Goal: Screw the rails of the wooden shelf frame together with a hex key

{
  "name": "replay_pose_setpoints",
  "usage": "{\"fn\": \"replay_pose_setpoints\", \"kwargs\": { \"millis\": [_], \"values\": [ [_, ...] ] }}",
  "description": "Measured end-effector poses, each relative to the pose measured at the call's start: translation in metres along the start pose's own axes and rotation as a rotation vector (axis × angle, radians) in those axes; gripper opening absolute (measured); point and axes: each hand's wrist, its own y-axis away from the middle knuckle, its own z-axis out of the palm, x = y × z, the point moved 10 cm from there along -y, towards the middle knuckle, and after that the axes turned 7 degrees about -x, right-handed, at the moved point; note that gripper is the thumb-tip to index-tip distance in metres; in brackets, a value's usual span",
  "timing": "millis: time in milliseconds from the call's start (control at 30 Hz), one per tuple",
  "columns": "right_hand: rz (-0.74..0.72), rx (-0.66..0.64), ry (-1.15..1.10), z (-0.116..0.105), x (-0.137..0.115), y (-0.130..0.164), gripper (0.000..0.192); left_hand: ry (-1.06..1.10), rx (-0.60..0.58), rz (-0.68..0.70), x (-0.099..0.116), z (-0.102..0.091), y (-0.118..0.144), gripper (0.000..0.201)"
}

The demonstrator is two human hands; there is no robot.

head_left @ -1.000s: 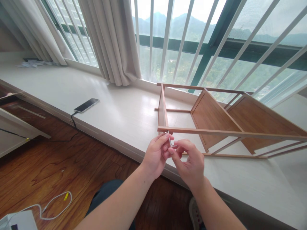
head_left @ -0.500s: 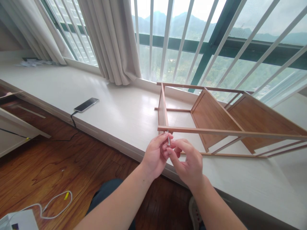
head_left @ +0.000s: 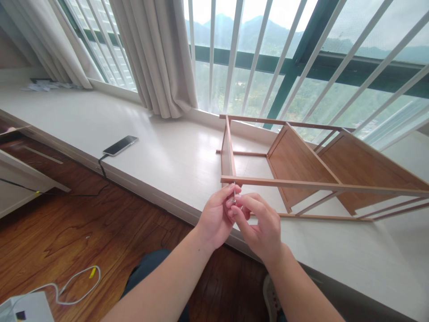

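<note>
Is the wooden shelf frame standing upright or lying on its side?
Lying on its side. The wooden shelf frame rests on the white ledge, and its shelf boards stand on edge.

Window [head_left: 301,53]: showing hazy mountains behind white bars.
Curtain [head_left: 157,53]: hanging beige at the ledge's far edge.
Floor [head_left: 67,223]: gleaming dark wood.

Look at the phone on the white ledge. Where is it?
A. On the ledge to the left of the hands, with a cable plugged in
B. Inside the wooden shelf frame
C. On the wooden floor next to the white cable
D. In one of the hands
A: the phone lies flat on the white ledge, well left of the hands, with a dark cable running off its end.
</note>
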Motion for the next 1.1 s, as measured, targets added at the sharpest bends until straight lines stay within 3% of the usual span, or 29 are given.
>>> {"fn": "replay_pose_setpoints", "kwargs": {
  "millis": [267, 1100],
  "values": [
    [0.038, -0.16, -0.065, 0.013, 0.006, -0.002, 0.05, 0.009, -0.03, 0.006, 0.001, 0.0, -0.002, 0.026],
    [0.029, -0.118, -0.081, 0.005, 0.005, -0.005, 0.041, -0.007, -0.071, 0.013, 0.001, 0.007, -0.002, 0.029]
  ]
}}
